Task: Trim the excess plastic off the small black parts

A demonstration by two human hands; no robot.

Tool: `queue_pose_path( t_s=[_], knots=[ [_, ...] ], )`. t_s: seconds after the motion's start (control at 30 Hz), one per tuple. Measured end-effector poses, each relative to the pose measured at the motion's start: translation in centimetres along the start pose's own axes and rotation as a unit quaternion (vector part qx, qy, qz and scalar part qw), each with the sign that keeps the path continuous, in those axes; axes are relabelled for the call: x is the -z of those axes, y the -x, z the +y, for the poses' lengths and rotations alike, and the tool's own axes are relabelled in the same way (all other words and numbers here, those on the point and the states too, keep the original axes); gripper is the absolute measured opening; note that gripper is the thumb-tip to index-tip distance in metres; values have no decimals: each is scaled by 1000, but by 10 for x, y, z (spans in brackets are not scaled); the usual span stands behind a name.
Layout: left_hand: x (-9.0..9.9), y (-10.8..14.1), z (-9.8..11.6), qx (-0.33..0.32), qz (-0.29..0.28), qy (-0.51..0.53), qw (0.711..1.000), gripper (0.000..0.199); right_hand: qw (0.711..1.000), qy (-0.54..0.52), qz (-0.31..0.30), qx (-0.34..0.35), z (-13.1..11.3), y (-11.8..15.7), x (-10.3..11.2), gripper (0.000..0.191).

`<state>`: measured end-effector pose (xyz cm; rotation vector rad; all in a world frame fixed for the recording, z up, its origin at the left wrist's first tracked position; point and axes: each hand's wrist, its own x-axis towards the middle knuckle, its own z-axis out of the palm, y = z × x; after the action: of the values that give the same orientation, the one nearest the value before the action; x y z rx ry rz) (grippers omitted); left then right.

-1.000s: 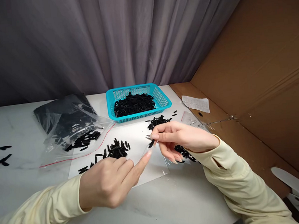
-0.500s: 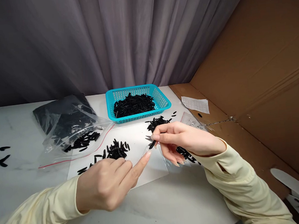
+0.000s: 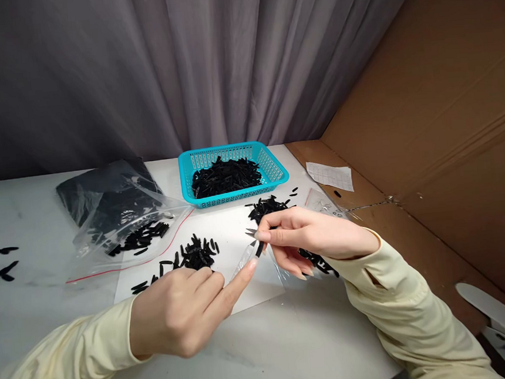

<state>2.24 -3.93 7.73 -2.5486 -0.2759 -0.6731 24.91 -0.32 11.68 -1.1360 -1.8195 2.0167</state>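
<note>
White marble-patterned surface [image 3: 267,353] with fine grey veining. Toward its back stands a turquoise mesh basket [image 3: 186,177]; left of that, a flat dark packet [image 3: 102,185] with a clear bag [image 3: 90,251] overlapping its front. A white sheet [image 3: 256,286] lies mid-surface, and loose black pieces [image 3: 7,250] at far left.
</note>
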Motion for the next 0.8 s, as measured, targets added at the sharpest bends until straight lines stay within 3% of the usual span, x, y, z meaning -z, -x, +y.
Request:
queue_pose_path(
  t_s=[0.8],
  knots=[
    [4,0,3,-20,-16,12,1000,39,996,-58,-70,-11,2,-5,3,21]
  ],
)
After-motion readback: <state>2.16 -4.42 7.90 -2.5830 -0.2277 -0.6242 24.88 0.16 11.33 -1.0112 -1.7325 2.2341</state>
